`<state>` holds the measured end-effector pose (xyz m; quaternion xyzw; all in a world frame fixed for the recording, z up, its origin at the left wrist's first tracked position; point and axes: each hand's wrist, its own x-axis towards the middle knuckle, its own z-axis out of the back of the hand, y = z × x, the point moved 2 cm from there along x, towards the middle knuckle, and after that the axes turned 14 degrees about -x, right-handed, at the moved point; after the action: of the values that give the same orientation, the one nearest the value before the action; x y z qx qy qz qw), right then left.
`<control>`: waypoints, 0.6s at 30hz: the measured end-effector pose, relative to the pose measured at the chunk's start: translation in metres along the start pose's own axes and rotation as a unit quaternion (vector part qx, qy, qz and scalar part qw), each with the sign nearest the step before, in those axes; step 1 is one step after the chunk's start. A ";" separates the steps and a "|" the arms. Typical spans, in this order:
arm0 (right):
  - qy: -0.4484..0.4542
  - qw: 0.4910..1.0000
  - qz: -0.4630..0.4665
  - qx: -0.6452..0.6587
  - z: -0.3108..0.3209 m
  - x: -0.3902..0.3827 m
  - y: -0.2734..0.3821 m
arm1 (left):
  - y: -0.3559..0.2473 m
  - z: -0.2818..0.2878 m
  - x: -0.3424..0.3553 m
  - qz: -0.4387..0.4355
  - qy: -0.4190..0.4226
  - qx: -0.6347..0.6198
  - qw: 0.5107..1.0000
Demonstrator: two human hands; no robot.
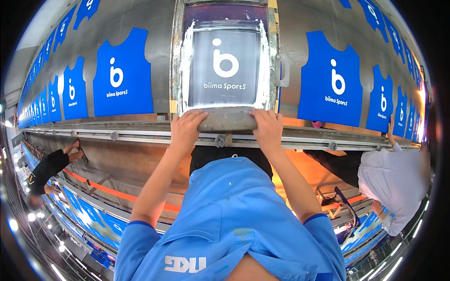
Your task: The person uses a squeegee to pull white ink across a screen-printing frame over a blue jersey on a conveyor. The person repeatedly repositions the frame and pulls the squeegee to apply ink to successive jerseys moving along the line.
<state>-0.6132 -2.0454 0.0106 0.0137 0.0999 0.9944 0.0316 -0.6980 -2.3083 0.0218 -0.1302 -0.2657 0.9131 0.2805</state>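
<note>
At frame right, you see a white-shirted person (pixel 393 187). At left is someone in black (pixel 48 169); lower left, an orange strip (pixel 117 192).

Scraper (pixel 228 120) is looking smooth and matt, frame (pixel 176 61) rough and crusted, blue vests (pixel 133 70) showing matt cloth, rail (pixel 154 139) showing smooth metal.

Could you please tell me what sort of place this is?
It looks like a screen-printing workshop: white-printed blue garment pieces line a long table, and a wide squeegee is held at a framed screen.
</note>
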 end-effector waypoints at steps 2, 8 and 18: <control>0.002 1.000 0.013 0.006 0.008 -0.016 0.007 | -0.013 0.007 -0.014 -0.026 -0.019 0.019 0.999; 0.025 0.998 0.055 -0.029 0.027 0.059 -0.016 | 0.008 0.053 0.067 -0.008 0.082 -0.021 0.996; 0.081 0.991 -0.058 -0.093 0.019 0.297 -0.089 | 0.077 0.072 0.338 -0.006 0.087 0.017 0.996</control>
<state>-0.9038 -1.9346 0.0179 -0.0755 0.0095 0.9937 0.0822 -1.0332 -2.1951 0.0082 -0.2024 -0.2259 0.9011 0.3100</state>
